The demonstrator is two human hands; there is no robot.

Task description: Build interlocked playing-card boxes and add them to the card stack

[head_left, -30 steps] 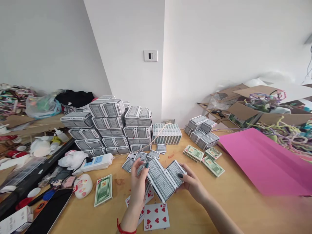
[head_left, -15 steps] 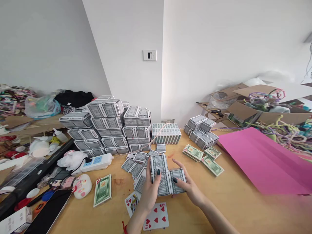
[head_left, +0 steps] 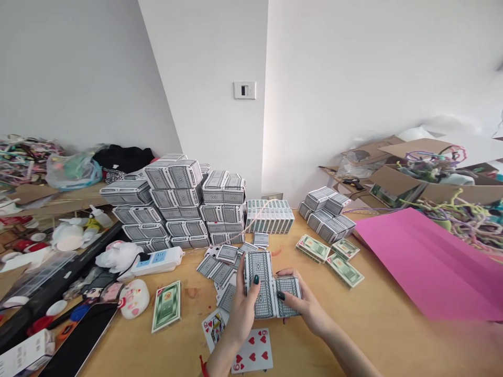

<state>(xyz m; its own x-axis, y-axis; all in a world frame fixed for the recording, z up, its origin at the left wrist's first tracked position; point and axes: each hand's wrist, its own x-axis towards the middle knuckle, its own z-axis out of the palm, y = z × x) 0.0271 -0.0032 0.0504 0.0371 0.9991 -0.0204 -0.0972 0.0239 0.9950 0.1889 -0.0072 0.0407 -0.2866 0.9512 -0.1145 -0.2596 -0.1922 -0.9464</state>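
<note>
In the head view, my left hand (head_left: 242, 311) grips a tall block made of playing cards (head_left: 259, 277), grey patterned backs outward, thumb across its face. A shorter card block (head_left: 287, 293) sits against its right side, and my right hand (head_left: 304, 303) closes around that one, thumb on the front. Whether the two blocks are joined I cannot tell. Just behind and left of my left hand lies a heap of loose, face-down cards (head_left: 222, 273). Below my hands are a face-up heart card (head_left: 253, 350) and a queen card (head_left: 214, 327), partly covered by my left forearm.
Stacked card blocks (head_left: 173, 199) rise at the back left, with a smaller stack (head_left: 326, 212) at the right. Boxed decks (head_left: 271, 214) stand between them. Green card boxes (head_left: 346, 269), a power strip (head_left: 159, 260), pink sheet (head_left: 424, 262) and dark tablet (head_left: 80, 340) lie around.
The shorter block in my right hand has turned slightly and now stands straighter beside the tall one. Both hands keep their hold. The whole view has shifted slightly.
</note>
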